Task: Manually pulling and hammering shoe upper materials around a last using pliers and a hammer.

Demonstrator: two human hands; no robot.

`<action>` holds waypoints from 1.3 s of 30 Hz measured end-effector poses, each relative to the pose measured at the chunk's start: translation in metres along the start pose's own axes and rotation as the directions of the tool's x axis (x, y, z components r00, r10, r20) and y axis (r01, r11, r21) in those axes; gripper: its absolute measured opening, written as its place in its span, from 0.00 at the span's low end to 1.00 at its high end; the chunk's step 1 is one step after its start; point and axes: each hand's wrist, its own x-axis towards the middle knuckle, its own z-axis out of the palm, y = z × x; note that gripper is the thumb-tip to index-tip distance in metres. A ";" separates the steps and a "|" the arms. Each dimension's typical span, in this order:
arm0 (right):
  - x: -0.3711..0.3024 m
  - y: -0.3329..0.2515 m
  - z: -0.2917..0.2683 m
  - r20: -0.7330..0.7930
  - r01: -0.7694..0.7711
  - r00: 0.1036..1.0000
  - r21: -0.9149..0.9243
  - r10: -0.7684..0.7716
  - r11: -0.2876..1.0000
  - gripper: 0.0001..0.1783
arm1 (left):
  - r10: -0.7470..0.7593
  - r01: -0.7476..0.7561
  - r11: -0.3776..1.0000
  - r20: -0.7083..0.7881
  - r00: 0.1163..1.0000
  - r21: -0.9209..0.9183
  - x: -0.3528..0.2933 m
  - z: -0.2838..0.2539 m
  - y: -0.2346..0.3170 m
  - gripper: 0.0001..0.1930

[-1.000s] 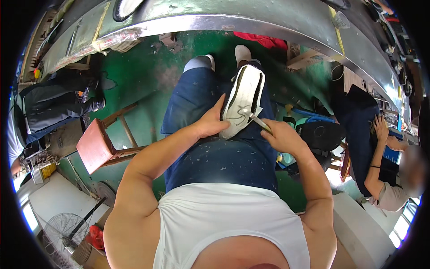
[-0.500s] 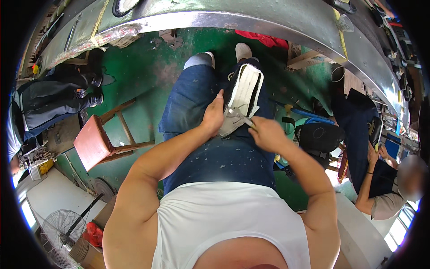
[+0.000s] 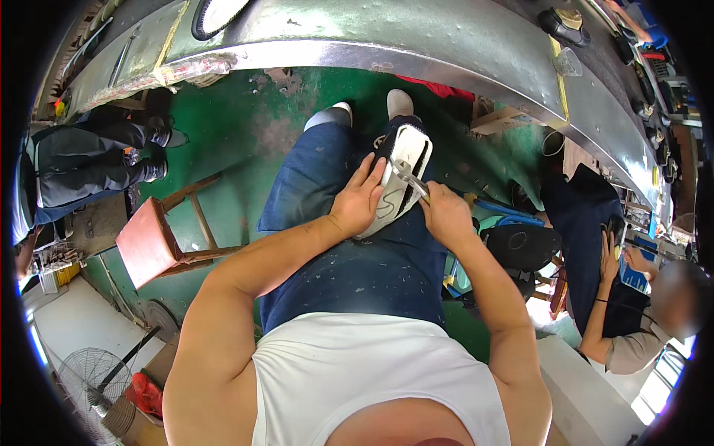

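A shoe [image 3: 393,199] lies bottom up across my lap, its pale underside showing a wavy dark line and black material along the rims. My left hand [image 3: 357,201] is flat against its left side, fingers stretched out and slightly apart. My right hand [image 3: 448,215] is wrapped round the handles of metal pincers [image 3: 405,172]. Their jaws rest on or just over the middle of the underside; whether they bite on the edge I cannot tell.
A metal-topped bench [image 3: 357,59] curves ahead of my knees. To my left stand a wooden stool [image 3: 149,241] and a fan [image 3: 93,383]. A co-worker [image 3: 632,327] sits at the right with a dark shoe. Another person's legs [image 3: 97,167] show far left.
My left hand's fingers have straightened along the shoe's side. The pincers have shifted up the underside, towards the bench, and turned a little. The whole view has tilted slightly.
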 end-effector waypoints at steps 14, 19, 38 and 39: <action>0.017 0.020 -0.050 0.289 -0.227 0.951 0.413 0.109 0.882 0.17 | -0.131 -0.031 0.950 0.489 0.863 0.310 0.040 -0.036 0.028 0.33; 0.028 0.028 0.009 0.088 -0.117 0.991 0.248 0.098 0.962 0.19 | -0.248 -0.051 0.910 0.640 0.727 0.411 0.058 -0.058 0.065 0.34; -0.030 0.004 0.012 0.236 -0.234 0.963 0.482 0.132 0.844 0.21 | -0.260 0.414 0.902 0.612 0.747 -0.122 0.000 -0.060 0.018 0.54; -0.036 0.010 0.021 0.226 -0.230 0.965 0.482 0.134 0.845 0.21 | -0.254 0.405 0.906 0.611 0.750 -0.121 0.011 -0.070 0.024 0.54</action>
